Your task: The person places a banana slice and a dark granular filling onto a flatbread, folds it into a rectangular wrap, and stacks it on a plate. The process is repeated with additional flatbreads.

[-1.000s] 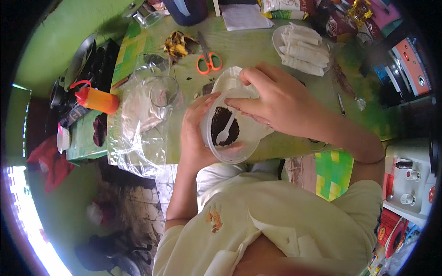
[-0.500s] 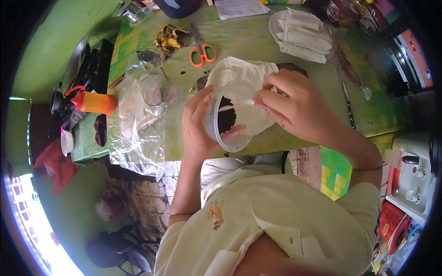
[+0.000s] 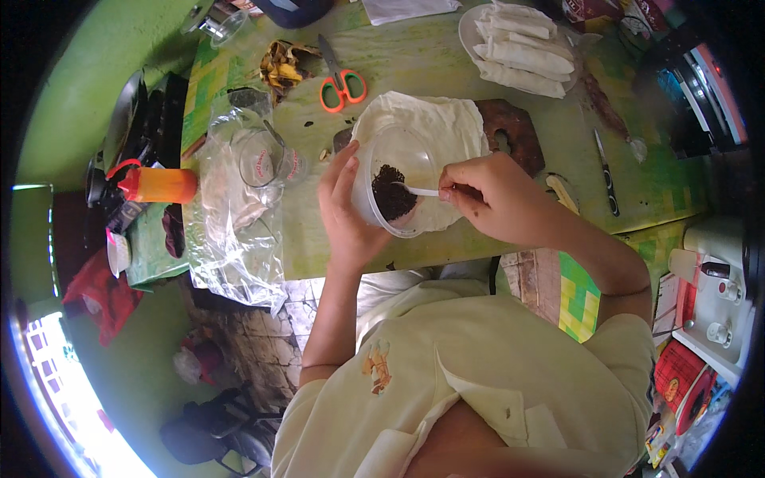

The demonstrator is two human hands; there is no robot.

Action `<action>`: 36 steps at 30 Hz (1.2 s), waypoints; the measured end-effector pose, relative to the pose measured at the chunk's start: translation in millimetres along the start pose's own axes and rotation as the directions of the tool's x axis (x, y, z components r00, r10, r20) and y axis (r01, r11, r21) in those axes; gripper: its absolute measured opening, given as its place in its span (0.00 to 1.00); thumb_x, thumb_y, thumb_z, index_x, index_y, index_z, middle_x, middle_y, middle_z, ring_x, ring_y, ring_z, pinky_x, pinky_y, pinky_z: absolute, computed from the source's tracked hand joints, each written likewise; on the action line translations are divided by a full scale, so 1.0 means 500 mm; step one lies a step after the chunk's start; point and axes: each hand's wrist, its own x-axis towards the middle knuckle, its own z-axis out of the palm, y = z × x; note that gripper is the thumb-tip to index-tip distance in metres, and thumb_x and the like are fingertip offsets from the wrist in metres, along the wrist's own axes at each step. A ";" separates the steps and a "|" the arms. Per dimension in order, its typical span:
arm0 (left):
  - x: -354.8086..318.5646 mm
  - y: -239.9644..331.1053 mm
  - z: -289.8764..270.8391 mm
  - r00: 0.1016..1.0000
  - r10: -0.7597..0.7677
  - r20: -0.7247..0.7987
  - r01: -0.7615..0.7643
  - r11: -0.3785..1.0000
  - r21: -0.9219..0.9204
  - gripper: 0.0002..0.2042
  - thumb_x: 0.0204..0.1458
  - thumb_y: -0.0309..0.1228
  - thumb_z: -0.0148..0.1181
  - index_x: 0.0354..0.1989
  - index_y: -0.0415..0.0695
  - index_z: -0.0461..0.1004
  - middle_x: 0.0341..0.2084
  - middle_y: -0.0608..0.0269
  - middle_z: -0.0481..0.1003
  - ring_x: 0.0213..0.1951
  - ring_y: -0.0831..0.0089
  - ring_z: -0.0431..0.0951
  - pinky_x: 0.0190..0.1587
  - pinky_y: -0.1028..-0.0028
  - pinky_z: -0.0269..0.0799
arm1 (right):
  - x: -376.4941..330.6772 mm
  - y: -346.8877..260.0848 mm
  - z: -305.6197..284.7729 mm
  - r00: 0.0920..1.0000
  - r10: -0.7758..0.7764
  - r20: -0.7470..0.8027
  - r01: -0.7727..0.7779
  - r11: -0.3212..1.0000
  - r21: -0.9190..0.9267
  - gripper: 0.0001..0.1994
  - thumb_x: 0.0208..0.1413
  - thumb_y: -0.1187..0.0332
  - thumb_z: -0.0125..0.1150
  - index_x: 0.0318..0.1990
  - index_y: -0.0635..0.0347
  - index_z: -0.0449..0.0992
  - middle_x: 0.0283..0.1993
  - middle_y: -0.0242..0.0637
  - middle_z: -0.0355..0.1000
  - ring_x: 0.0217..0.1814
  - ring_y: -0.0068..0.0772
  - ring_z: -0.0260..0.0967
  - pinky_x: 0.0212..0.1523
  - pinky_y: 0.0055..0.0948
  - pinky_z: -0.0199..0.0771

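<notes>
My left hand (image 3: 349, 211) is wrapped round the side of a clear round plastic tub (image 3: 406, 147), which is tilted. Dark brown sprinkles (image 3: 389, 199) lie gathered in its lower part. Pinched in my right hand (image 3: 496, 195) is a white spoon (image 3: 425, 192), its tip down among the sprinkles. Behind the tub a thin pale wrapper sheet (image 3: 466, 119) is spread over a dark brown wooden board (image 3: 522, 143); the tub hides part of the sheet.
Around the table are a plate of white rolls (image 3: 522, 56), orange-handled scissors (image 3: 343, 88), a knife (image 3: 606, 171), banana peel (image 3: 283, 68), a plastic bag (image 3: 239, 247) with a glass cup (image 3: 261, 159) on it, and an orange squeeze bottle (image 3: 159, 185). A pale strip (image 3: 562, 191) lies beside my right forearm.
My right hand has moved down from beside the tub's upper rim, and the spoon now shows reaching into the sprinkles. The tub has tipped more upright, with the sprinkles heaped differently.
</notes>
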 end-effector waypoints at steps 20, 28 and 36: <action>-0.041 -0.038 -0.011 0.979 -0.204 0.014 0.204 0.977 -0.057 0.51 0.31 0.34 0.82 0.66 0.46 0.53 0.58 0.44 0.66 0.57 0.50 0.70 0.58 0.57 0.67 | 0.053 0.038 -0.026 0.903 0.242 0.355 -0.397 0.786 0.474 0.10 0.60 0.63 0.59 0.37 0.59 0.82 0.21 0.21 0.64 0.22 0.12 0.57 0.24 0.18 0.57; -0.076 -0.060 -0.025 0.940 -0.313 -0.137 0.305 0.949 -0.074 0.52 0.31 0.34 0.81 0.66 0.37 0.51 0.59 0.46 0.64 0.58 0.55 0.68 0.58 0.59 0.68 | 0.052 0.065 -0.028 0.916 0.337 0.217 -0.395 0.850 0.348 0.11 0.61 0.64 0.58 0.39 0.62 0.81 0.23 0.21 0.67 0.23 0.11 0.57 0.24 0.19 0.57; -0.088 -0.070 -0.024 0.906 -0.370 -0.206 0.365 0.929 -0.063 0.56 0.29 0.35 0.82 0.67 0.38 0.47 0.57 0.45 0.63 0.57 0.56 0.69 0.54 0.60 0.71 | 0.044 0.090 -0.007 0.919 0.336 0.206 -0.391 0.844 0.366 0.09 0.61 0.67 0.59 0.39 0.62 0.80 0.24 0.22 0.69 0.25 0.11 0.59 0.26 0.19 0.59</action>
